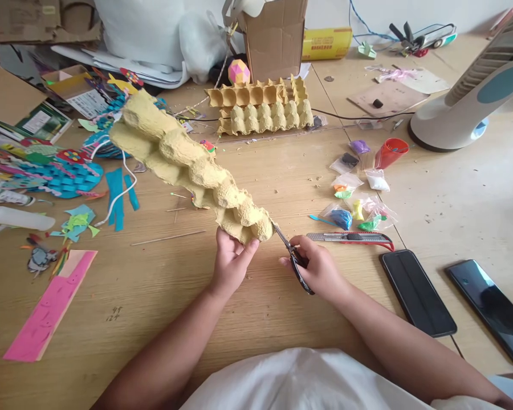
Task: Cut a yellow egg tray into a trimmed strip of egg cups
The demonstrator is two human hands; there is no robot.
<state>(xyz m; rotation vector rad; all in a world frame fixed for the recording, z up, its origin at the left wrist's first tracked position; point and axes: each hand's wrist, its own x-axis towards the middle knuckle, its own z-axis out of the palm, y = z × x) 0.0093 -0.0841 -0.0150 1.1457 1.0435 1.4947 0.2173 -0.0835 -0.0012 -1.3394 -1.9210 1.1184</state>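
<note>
My left hand (pixel 231 259) grips the near end of a long yellow egg carton piece (pixel 196 171), thumb on top. The piece slants up and away to the left above the table, its bumps facing me. In my right hand (pixel 316 265) is a pair of scissors (pixel 298 262) with black handles. The blades touch the carton's near right edge; how far apart they are is hard to see. Farther back on the table lie more egg carton strips (pixel 269 117).
A utility knife (pixel 350 237), two phones (pixel 419 290) and bags of coloured clay (pixel 340 216) lie to the right, with a red cup (pixel 392 152) and a white fan (pixel 444 122) behind. Paper crafts (pixel 68 176) and a pink strip (pixel 49 307) spread over the left.
</note>
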